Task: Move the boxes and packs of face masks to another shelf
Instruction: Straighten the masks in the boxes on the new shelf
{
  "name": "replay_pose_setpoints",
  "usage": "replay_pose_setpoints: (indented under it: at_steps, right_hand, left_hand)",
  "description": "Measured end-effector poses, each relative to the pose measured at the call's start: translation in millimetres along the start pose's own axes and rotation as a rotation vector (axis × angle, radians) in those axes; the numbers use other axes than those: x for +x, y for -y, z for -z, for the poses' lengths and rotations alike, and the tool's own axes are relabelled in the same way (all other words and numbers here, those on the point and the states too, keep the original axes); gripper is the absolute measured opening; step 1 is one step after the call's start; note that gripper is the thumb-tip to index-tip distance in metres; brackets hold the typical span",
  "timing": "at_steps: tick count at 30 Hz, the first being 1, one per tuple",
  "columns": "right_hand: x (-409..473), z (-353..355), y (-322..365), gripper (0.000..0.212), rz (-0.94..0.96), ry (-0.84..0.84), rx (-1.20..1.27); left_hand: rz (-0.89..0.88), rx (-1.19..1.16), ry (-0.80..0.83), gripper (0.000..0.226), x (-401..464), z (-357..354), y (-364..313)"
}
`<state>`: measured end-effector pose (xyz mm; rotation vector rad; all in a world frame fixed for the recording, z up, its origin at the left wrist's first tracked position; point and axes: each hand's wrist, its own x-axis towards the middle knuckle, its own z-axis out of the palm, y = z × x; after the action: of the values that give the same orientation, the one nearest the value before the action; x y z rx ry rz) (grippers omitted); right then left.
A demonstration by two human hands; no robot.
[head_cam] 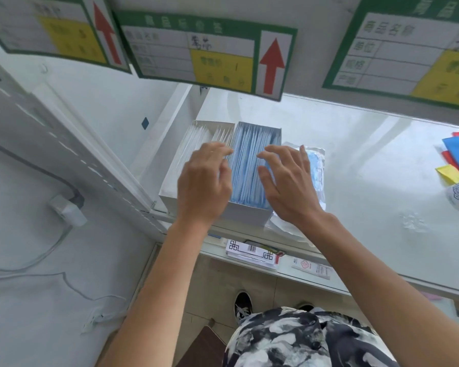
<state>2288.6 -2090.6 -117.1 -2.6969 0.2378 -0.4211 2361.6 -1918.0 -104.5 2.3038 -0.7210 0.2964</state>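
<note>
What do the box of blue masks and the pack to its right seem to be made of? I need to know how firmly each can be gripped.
The box of blue masks looks like thin matte white cardboard: flat walls, crisp folded corners, open top. The pack beside it seems to be clear glossy plastic film: it wrinkles, catches glare, and blue masks show through.

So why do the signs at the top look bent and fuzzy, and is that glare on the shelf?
Head view: the wide lens bows the signs and the shelf edge; sign text is soft, likely blur. The shelf's right side is washed out by bright light. The left hand and right hand over the blue mask box look fairly sharp.
</note>
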Motion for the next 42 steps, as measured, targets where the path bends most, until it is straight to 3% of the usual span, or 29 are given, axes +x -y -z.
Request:
replay_pose_setpoints:
  at_steps: [2, 6, 13, 22, 27, 31, 37, 42]
  right_hand:
    - [2.0, -0.7, 7.9, 0.037, 0.066, 0.058, 0.062]
    - [1.2, -9.3, 19.3, 0.045, 0.161, 0.225, 0.026]
    - [-1.3, -10.0, 18.1, 0.041, 0.137, 0.218, 0.070]
    - [-1.7, -8.8, 17.6, 0.040, 0.123, 0.218, 0.063]
    - [-2.4, -10.0, 17.3, 0.040, 0.117, 0.214, 0.062]
    - [-2.2, -12.3, 18.1, 0.040, 0.107, 0.208, 0.064]
    - [-2.8, -14.4, 18.1, 0.039, 0.105, 0.188, 0.072]
    - [-2.9, -15.9, 16.3, 0.040, 0.104, 0.178, 0.074]
  left_hand:
    - [0.038, 0.085, 0.015, 0.028, -2.0, 11.0, 13.8]
    - [0.023, 0.247, 0.240, 0.028, -0.9, 22.0, 29.4]
    - [0.145, 0.295, 0.425, 0.044, 24.6, 29.4, 16.2]
    - [0.254, 0.182, 0.593, 0.039, 42.8, 33.2, 18.4]
    - [0.306, 0.160, 0.564, 0.042, 41.5, 31.5, 28.9]
    - [0.280, 0.291, 0.542, 0.052, 41.7, 25.0, 20.4]
    - [0.290, 0.401, 0.437, 0.010, 46.0, 19.0, 4.8]
    - [0.317, 0.315, 0.219, 0.019, 38.5, 19.7, 12.4]
